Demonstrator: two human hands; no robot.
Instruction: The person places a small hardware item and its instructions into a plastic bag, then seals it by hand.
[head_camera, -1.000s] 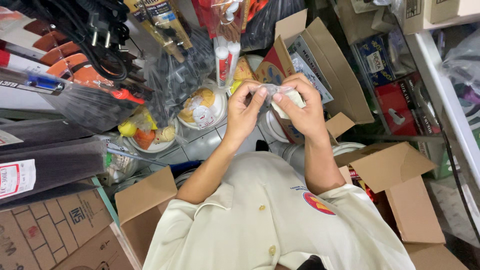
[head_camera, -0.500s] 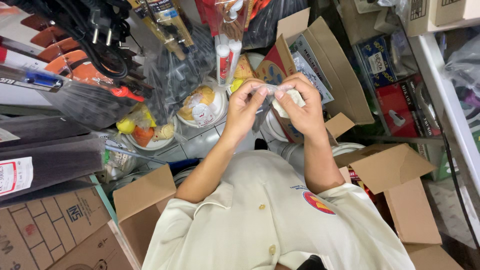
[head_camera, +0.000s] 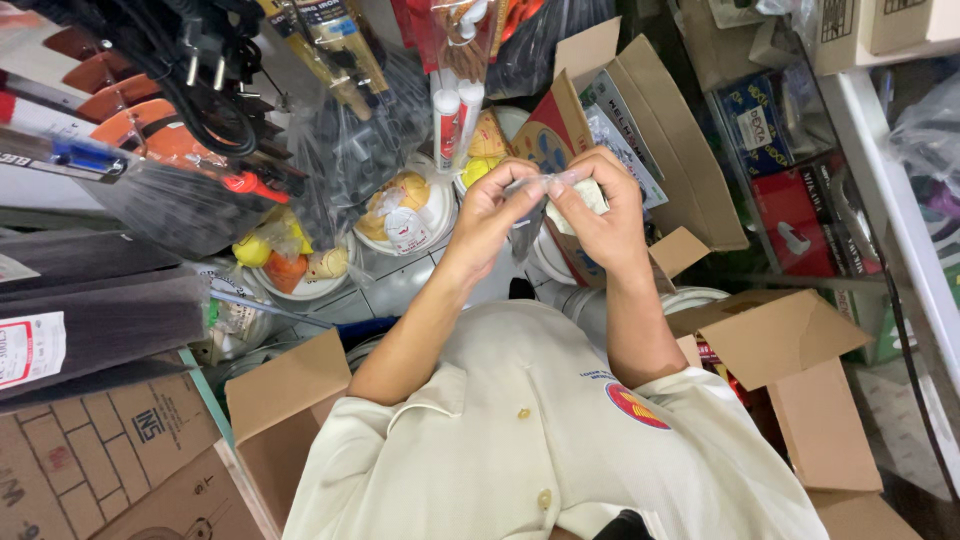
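Seen from the head camera, looking down past a cream shirt (head_camera: 560, 440) with a round red badge. All around: open brown cardboard boxes (head_camera: 650, 150), white bowls of yellow and orange toys (head_camera: 405, 210), white tubes with red caps (head_camera: 448, 120), black cables with plugs (head_camera: 200, 90) hanging at the top left, dark brushes in clear wrap (head_camera: 100, 310) at the left, red and blue packs (head_camera: 790, 200) on a shelf at the right. Nothing in front of the hands.

Up in the middle, over the boxes: a small clear plastic bag (head_camera: 545, 185), thin, crinkly and see-through. Left hand (head_camera: 495, 210) closed, pinching the bag's top edge with bent fingers. Right hand (head_camera: 600, 215) closed too, pinching the other end and curled around a small white lump (head_camera: 590, 195). Both hands close together, fingertips nearly touching.
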